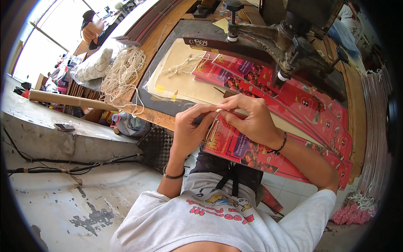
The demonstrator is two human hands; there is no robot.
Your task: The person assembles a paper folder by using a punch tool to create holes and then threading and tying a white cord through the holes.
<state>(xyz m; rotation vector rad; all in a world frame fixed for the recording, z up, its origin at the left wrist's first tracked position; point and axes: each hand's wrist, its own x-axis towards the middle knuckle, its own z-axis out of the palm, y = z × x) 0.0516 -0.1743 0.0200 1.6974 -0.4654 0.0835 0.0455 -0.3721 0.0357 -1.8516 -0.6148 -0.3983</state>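
Above the near table edge my left hand (194,124) and my right hand (251,115) meet fingertip to fingertip. Both pinch a short white cord (218,110), partly hidden by the fingers. The cord runs down to the top end of a long red printed card (224,145), which slants right beneath my right forearm. A thin dark spike (218,90) with a brownish base shows just beyond my right hand; whether that hand touches it I cannot tell. More red printed cards (285,101) lie fanned out beyond, several with white cords at their ends.
A heavy dark metal press frame (268,38) stands over the cards. Loose white cord (121,69) heaps at the table's left side, beside a cardboard tube (67,98). Bundled cards (375,126) hang at right. Another person (92,31) sits at far left.
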